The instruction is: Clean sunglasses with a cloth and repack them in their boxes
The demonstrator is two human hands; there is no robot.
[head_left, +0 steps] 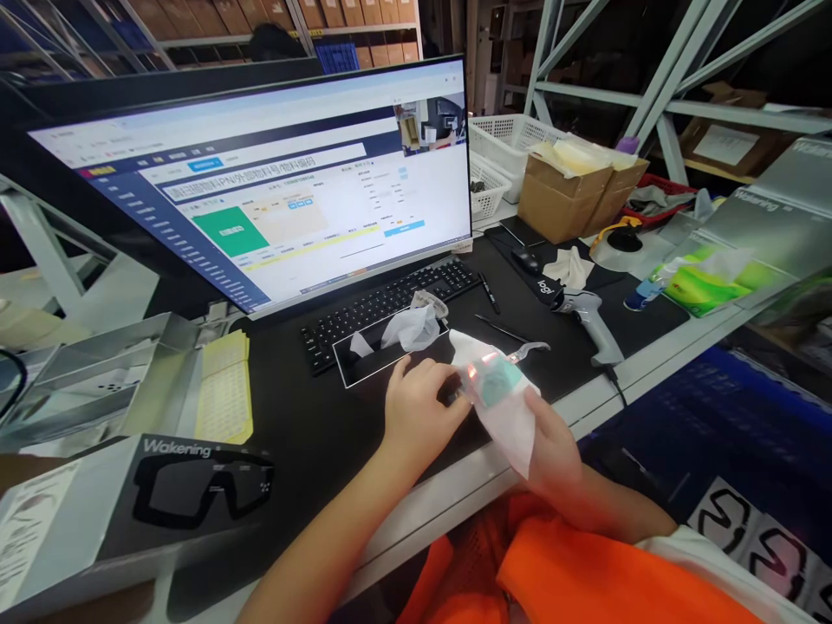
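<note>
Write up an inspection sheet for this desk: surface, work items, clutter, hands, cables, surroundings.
Surface: black mat, partly covered.
Work items: white cloth with a greenish lens-like piece against it.
Clutter: keyboard, pen, crumpled white wrapping, handheld scanner, yellow sheets, eyewear box.
Hands: right hand grips the cloth; left hand has its fingertips at the cloth's other side, exact hold unclear.
Cables: scanner cable runs toward the desk's front edge; tangles: nothing seen.
Surroundings: lit monitor, shelves of boxes behind.

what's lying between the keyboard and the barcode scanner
In the head view, a black pen and a slim dark tool lie between the keyboard and the scanner.
</note>
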